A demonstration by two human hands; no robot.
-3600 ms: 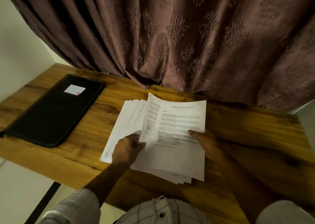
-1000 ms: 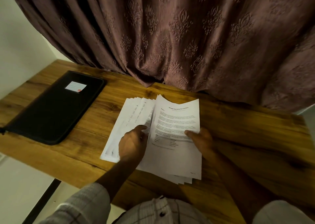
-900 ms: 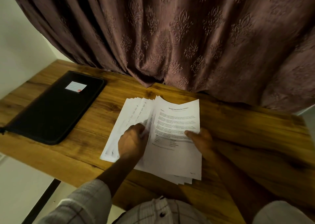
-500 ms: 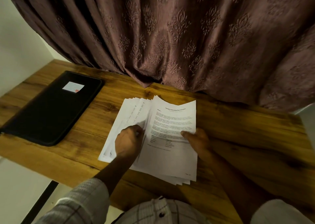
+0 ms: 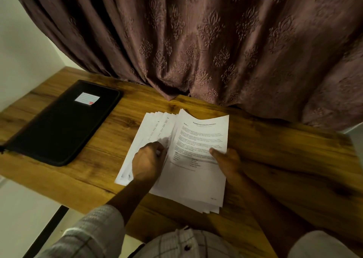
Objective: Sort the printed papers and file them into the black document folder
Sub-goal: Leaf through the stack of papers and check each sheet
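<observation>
Evidently the fanned white printed papers are spread over the brown wooden table for sorting: inner edges are pinched by curled fingers of the left hand, the right side is gripped by the right hand, thumb on top. The flat black document folder lies closed, well apart.

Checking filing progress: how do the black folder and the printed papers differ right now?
The black folder lies closed and untouched on the left; the printed papers are fanned out, held by the left hand and right hand. The folder is dark with a small label; the papers are white with text. Both rest on the wooden table.
</observation>
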